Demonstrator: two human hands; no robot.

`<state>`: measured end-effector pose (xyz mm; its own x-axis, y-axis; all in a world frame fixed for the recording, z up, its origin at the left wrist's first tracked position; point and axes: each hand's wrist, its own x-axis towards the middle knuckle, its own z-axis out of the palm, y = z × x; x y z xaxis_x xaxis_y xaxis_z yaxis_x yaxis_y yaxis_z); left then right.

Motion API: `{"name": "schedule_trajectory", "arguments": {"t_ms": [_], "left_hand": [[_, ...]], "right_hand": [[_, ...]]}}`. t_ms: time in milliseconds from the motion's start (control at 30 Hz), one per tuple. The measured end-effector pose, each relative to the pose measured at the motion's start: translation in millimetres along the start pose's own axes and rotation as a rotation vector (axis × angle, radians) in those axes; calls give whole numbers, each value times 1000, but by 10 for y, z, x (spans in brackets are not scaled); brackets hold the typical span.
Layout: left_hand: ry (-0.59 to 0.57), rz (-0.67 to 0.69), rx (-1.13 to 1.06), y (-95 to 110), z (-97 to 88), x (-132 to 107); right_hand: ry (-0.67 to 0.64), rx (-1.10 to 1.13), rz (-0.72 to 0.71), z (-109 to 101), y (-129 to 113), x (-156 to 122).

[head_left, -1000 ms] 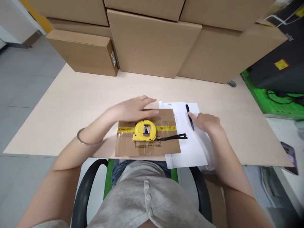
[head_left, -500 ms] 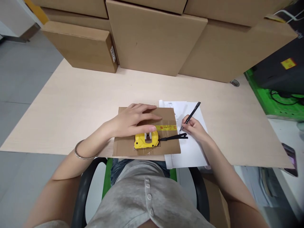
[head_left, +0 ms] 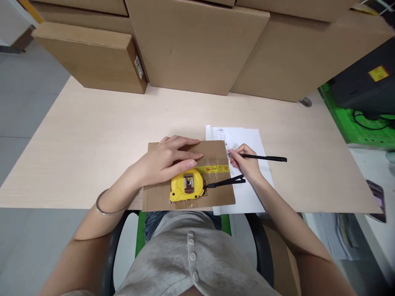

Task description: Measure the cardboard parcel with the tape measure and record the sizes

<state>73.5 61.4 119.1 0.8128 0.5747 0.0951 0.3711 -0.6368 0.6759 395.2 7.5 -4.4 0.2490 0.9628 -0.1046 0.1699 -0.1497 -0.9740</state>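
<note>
My left hand (head_left: 173,158) lies flat with fingers spread on a small cardboard box (head_left: 214,150), its thumb just above a yellow tape measure (head_left: 179,187). The tape measure rests on the cardboard, and its black wrist strap (head_left: 225,181) reaches over the right edge onto the paper. A strip of yellow printed tape (head_left: 212,169) crosses the cardboard. My right hand (head_left: 247,162) pinches a black pen (head_left: 265,157), which lies nearly level, its tip by the cardboard's right edge. Beneath that hand are white paper sheets (head_left: 257,197), partly covered by the cardboard.
Large cardboard boxes (head_left: 197,49) stand along the back of the wooden table (head_left: 108,131), with a flatter box (head_left: 89,57) at the left. To the right are a green crate (head_left: 342,123) holding a dark object and cable, and a phone (head_left: 377,201).
The pen has swung from steeply upright to nearly level, pointing right. My right hand has shifted slightly left and up. My left hand still rests on the cardboard.
</note>
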Motion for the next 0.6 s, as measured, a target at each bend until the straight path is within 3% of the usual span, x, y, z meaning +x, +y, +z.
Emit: {"name": "schedule_trajectory", "arguments": {"t_ms": [267,600], "left_hand": [[-11,-14,23,15,20,23],[-19,-25,45,19,21,13]], "right_hand": [[-116,-119,23,-183,-31,-77],[-187,-187,21,-185,-64,-73]]}}
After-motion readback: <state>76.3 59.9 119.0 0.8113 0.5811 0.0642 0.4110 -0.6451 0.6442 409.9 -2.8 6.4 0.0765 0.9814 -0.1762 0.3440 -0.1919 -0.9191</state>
